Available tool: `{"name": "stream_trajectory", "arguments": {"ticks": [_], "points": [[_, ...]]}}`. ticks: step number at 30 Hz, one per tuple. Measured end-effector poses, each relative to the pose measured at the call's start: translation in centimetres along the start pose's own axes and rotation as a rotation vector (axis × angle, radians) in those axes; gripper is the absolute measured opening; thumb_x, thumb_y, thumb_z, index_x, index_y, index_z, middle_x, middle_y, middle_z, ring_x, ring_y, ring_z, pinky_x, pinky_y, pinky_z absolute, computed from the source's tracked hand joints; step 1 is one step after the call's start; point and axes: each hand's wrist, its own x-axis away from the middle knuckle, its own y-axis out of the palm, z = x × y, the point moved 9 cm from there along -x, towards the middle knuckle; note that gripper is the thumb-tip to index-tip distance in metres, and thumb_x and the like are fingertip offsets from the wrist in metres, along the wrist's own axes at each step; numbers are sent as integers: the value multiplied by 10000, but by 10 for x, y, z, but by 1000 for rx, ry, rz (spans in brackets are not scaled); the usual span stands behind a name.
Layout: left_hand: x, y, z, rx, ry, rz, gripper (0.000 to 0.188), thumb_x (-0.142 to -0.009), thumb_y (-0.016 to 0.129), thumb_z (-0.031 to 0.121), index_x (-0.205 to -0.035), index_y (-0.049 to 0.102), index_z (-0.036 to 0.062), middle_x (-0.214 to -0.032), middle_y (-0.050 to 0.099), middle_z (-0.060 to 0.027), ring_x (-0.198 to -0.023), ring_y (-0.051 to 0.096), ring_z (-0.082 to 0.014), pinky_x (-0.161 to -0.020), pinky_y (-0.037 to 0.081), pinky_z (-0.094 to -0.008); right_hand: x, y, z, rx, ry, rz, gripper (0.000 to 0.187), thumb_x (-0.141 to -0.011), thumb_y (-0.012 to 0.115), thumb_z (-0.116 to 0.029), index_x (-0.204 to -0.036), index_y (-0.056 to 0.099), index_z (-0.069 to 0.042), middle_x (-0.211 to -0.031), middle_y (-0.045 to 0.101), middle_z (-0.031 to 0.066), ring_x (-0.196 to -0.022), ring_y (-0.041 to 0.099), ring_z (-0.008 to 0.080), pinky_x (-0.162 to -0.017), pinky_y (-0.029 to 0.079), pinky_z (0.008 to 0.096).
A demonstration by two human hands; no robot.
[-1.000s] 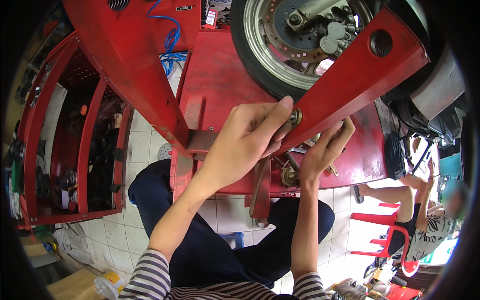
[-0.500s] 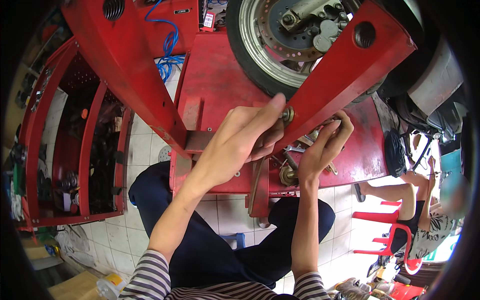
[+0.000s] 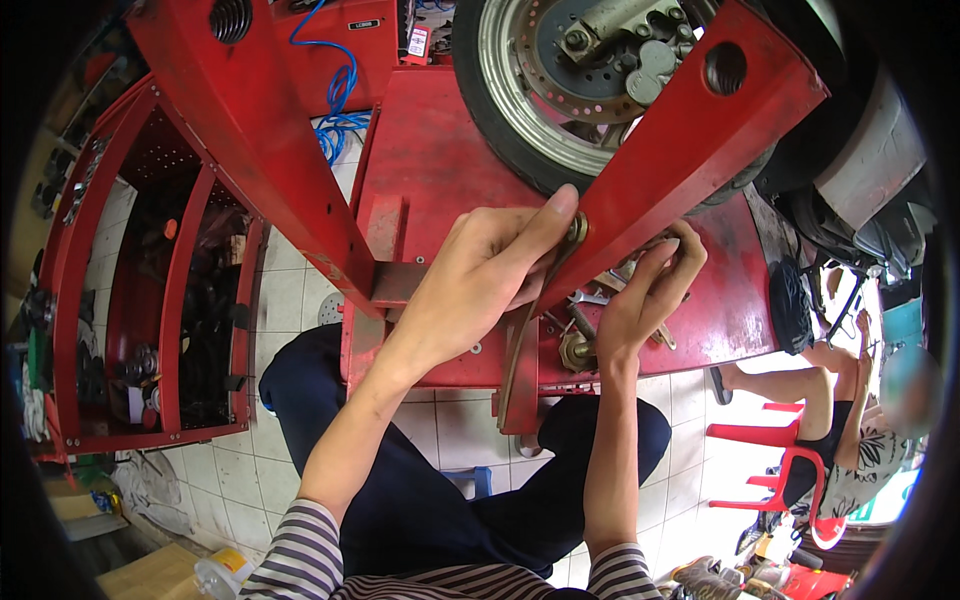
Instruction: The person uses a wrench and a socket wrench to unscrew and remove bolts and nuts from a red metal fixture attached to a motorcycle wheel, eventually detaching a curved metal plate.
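My left hand (image 3: pixel 487 265) is closed at the near side of the slanting red steel post (image 3: pixel 665 165). Its thumb lies along the bolt (image 3: pixel 578 228) that sticks out of the post, and its other fingers curl out of sight behind. Below that hand, a thin flat metal bar (image 3: pixel 519 365) slopes up toward the bolt. On the post's other side is my right hand (image 3: pixel 645 300), fingers bent and close to the thumb; whatever they grip is hidden. Beside its wrist, a brass-coloured fitting (image 3: pixel 575 350) and a few metal tools (image 3: pixel 588 297) lie on the red bench (image 3: pixel 440 130).
A second red post (image 3: pixel 270 150) rises on the left, joined low down by a crosspiece (image 3: pixel 398 284). A motorcycle wheel (image 3: pixel 500 95) stands on the bench beyond. Red shelving (image 3: pixel 172 330) is at far left, a blue hose (image 3: pixel 340 95) behind. A person sits on a red chair (image 3: pixel 800 475) at right.
My left hand's fingers have shifted slightly around the bolt, and more of the flat bar shows below it. My right hand has hardly moved.
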Motion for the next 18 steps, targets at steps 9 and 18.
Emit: {"name": "stream_trajectory", "arguments": {"ticks": [9,18], "points": [[0,-8,3,-34,91,98,531,-1045,468,347,-629,447,17,-578,375,34,-536,313,-47,-481,256,-263,0,1,-2,-11,-34,4,168,-1039,364,-52,-1170,445,16,-954,461,74,-717,474,101,-638,404,252],[12,-17,15,-100,253,244,444,-1065,403,305,-738,472,13,-583,411,-9,-540,371,-79,-500,307,-274,-1,-7,7,-23,5,-6,181,-1037,379,-51,-1198,440,3,-951,483,73,-707,471,90,-624,396,234]]}}
